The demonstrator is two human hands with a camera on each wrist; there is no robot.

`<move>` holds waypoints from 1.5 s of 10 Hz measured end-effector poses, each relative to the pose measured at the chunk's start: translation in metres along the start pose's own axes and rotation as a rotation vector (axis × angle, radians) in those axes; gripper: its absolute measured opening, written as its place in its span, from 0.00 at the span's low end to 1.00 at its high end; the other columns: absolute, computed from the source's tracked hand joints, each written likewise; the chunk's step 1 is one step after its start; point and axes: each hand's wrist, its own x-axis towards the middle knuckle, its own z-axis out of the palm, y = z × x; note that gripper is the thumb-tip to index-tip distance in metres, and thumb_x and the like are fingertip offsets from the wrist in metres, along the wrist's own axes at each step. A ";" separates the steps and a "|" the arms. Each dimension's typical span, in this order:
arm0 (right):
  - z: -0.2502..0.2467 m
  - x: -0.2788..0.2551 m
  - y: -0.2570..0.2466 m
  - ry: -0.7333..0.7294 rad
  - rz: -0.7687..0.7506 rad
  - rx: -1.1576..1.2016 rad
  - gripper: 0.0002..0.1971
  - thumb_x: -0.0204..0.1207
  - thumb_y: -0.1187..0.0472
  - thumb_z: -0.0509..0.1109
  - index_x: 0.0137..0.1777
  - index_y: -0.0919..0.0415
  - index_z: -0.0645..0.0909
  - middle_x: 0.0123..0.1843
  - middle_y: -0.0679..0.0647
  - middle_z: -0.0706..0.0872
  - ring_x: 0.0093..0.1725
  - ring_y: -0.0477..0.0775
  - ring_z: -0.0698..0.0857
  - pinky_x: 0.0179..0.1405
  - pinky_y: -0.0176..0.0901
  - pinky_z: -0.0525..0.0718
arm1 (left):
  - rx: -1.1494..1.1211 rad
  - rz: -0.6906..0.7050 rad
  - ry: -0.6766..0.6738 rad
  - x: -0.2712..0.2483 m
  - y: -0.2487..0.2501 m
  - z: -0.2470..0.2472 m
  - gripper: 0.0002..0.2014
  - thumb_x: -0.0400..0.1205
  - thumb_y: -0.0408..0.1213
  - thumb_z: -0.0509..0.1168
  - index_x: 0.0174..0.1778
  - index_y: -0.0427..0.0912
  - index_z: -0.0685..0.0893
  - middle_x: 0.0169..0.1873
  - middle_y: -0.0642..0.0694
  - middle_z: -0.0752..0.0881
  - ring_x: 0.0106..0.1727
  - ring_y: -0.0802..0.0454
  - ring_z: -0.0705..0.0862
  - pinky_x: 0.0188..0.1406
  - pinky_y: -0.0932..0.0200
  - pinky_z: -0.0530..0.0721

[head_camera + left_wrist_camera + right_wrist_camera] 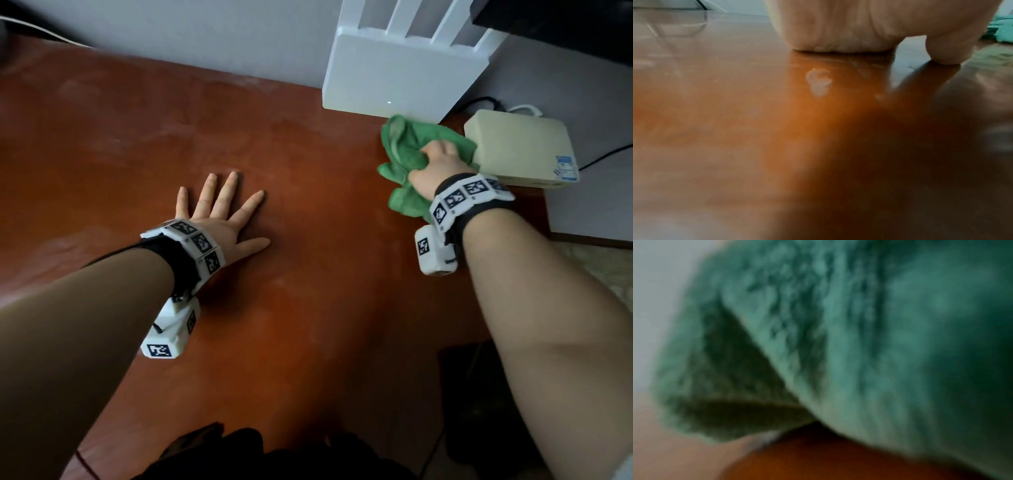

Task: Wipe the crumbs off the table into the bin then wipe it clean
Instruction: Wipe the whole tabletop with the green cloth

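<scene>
1. The green cloth (409,161) lies bunched on the far right part of the reddish-brown bench (308,308), just in front of a white router (394,78) and touching a cream box (520,147) at its right edge.
2. The right hand (436,166) presses down on the cloth with fingers curled into its folds, gripping it (the right wrist view shows only blurred green pile (838,337) over a strip of bench).
3. The left hand (219,212) rests flat on the bench, well apart from the cloth, fingers straight and spread, holding nothing.
4. In the left wrist view the heel of the palm (838,24) sits on the glossy surface, with a small pale smear (819,82) just in front of it.
5. Faint hazy streaks show across the bench top.
6. Dark cables (479,102) run behind the cream box, along the grey wall (205,34).
</scene>
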 end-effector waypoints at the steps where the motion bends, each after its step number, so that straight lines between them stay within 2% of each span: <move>1: -0.002 0.006 -0.005 0.012 0.023 0.016 0.26 0.74 0.57 0.58 0.73 0.50 0.62 0.79 0.51 0.63 0.48 0.61 0.79 0.45 0.47 0.75 | 0.000 0.003 0.006 0.000 -0.001 0.001 0.38 0.76 0.72 0.43 0.75 0.69 0.28 0.77 0.53 0.23 0.79 0.46 0.26 0.76 0.34 0.33; 2: -0.003 0.007 -0.010 0.013 0.025 0.061 0.30 0.74 0.55 0.56 0.78 0.47 0.57 0.77 0.52 0.67 0.49 0.61 0.80 0.46 0.50 0.79 | 0.004 0.009 0.000 0.000 -0.001 0.001 0.38 0.76 0.72 0.43 0.75 0.69 0.28 0.77 0.53 0.22 0.79 0.46 0.26 0.76 0.34 0.33; 3: -0.005 0.008 -0.016 -0.023 0.028 0.042 0.34 0.74 0.53 0.54 0.82 0.44 0.51 0.84 0.48 0.53 0.72 0.61 0.72 0.65 0.56 0.76 | 0.002 0.010 0.003 0.000 -0.002 0.001 0.38 0.76 0.72 0.43 0.75 0.69 0.28 0.77 0.53 0.22 0.79 0.45 0.26 0.76 0.34 0.33; 4: -0.005 0.005 -0.028 -0.050 0.001 0.026 0.34 0.74 0.52 0.54 0.82 0.41 0.51 0.84 0.45 0.48 0.75 0.60 0.70 0.68 0.51 0.74 | 0.018 0.005 0.001 0.002 -0.002 0.002 0.38 0.76 0.72 0.41 0.74 0.69 0.27 0.76 0.52 0.22 0.79 0.45 0.26 0.76 0.34 0.33; 5: 0.006 -0.010 -0.059 -0.049 -0.178 -0.022 0.33 0.76 0.50 0.54 0.81 0.41 0.52 0.85 0.45 0.47 0.79 0.56 0.65 0.70 0.46 0.70 | 0.025 0.003 -0.003 0.002 -0.002 0.002 0.38 0.75 0.73 0.41 0.74 0.69 0.26 0.76 0.52 0.22 0.79 0.45 0.26 0.76 0.34 0.34; 6: 0.020 -0.021 -0.080 -0.098 -0.315 -0.051 0.32 0.76 0.50 0.53 0.81 0.39 0.51 0.85 0.42 0.45 0.80 0.52 0.63 0.69 0.46 0.72 | 0.022 0.001 -0.001 0.001 -0.001 0.001 0.38 0.75 0.73 0.41 0.75 0.68 0.27 0.77 0.52 0.23 0.79 0.44 0.27 0.76 0.33 0.34; 7: 0.011 -0.010 -0.056 -0.106 -0.226 0.025 0.31 0.77 0.51 0.55 0.81 0.41 0.54 0.85 0.44 0.47 0.82 0.54 0.59 0.75 0.47 0.65 | 0.020 0.003 -0.002 0.000 -0.001 0.000 0.38 0.76 0.72 0.42 0.75 0.69 0.27 0.77 0.52 0.22 0.79 0.45 0.26 0.76 0.33 0.34; 8: -0.003 0.011 -0.012 -0.065 -0.041 0.093 0.30 0.80 0.55 0.56 0.82 0.48 0.54 0.85 0.50 0.51 0.83 0.56 0.55 0.79 0.48 0.58 | 0.013 0.012 -0.002 0.000 -0.002 0.001 0.38 0.75 0.72 0.42 0.75 0.69 0.27 0.76 0.52 0.22 0.79 0.45 0.26 0.76 0.33 0.33; 9: -0.006 0.021 0.000 -0.041 0.040 0.165 0.31 0.80 0.58 0.60 0.82 0.52 0.55 0.84 0.55 0.53 0.82 0.59 0.55 0.80 0.49 0.55 | 0.013 0.014 0.019 0.002 -0.003 0.003 0.38 0.76 0.72 0.41 0.75 0.69 0.27 0.77 0.52 0.23 0.79 0.45 0.26 0.76 0.33 0.34; 10: -0.007 0.016 -0.010 -0.032 0.058 0.162 0.32 0.78 0.57 0.58 0.82 0.49 0.54 0.85 0.50 0.51 0.81 0.57 0.59 0.77 0.47 0.59 | 0.015 0.016 0.027 0.001 -0.003 0.004 0.38 0.76 0.72 0.41 0.75 0.69 0.28 0.77 0.52 0.23 0.79 0.44 0.27 0.76 0.33 0.34; 11: -0.004 0.000 -0.030 -0.041 -0.059 0.039 0.33 0.76 0.53 0.57 0.82 0.43 0.54 0.85 0.45 0.49 0.80 0.56 0.62 0.71 0.46 0.66 | 0.016 0.013 0.016 0.001 -0.004 0.003 0.38 0.76 0.73 0.41 0.75 0.69 0.27 0.77 0.52 0.23 0.79 0.44 0.27 0.76 0.33 0.34; 12: 0.008 -0.013 -0.043 -0.125 -0.257 -0.043 0.33 0.75 0.53 0.58 0.81 0.41 0.54 0.85 0.43 0.47 0.81 0.52 0.60 0.70 0.46 0.68 | 0.021 0.009 0.005 0.001 -0.003 0.002 0.38 0.75 0.73 0.41 0.75 0.69 0.27 0.76 0.52 0.22 0.79 0.44 0.26 0.76 0.33 0.34; 13: 0.005 -0.011 -0.034 -0.121 -0.259 0.008 0.32 0.75 0.54 0.60 0.80 0.42 0.58 0.84 0.45 0.53 0.80 0.53 0.62 0.72 0.46 0.66 | 0.016 0.012 0.007 0.000 -0.003 0.002 0.38 0.76 0.73 0.41 0.75 0.68 0.27 0.77 0.52 0.22 0.79 0.45 0.26 0.76 0.33 0.34; 14: -0.011 -0.003 -0.012 -0.050 -0.038 0.096 0.29 0.75 0.55 0.61 0.77 0.44 0.61 0.70 0.55 0.76 0.57 0.60 0.79 0.51 0.44 0.74 | 0.011 0.016 0.020 0.001 -0.003 0.003 0.38 0.76 0.72 0.41 0.75 0.69 0.28 0.77 0.52 0.23 0.79 0.45 0.26 0.76 0.33 0.34; 15: -0.014 0.001 -0.004 -0.019 0.054 0.126 0.26 0.74 0.54 0.61 0.74 0.48 0.63 0.55 0.56 0.80 0.42 0.59 0.78 0.44 0.46 0.74 | 0.010 0.021 0.029 0.001 -0.002 0.003 0.38 0.76 0.72 0.41 0.75 0.69 0.28 0.77 0.52 0.23 0.79 0.45 0.27 0.77 0.33 0.34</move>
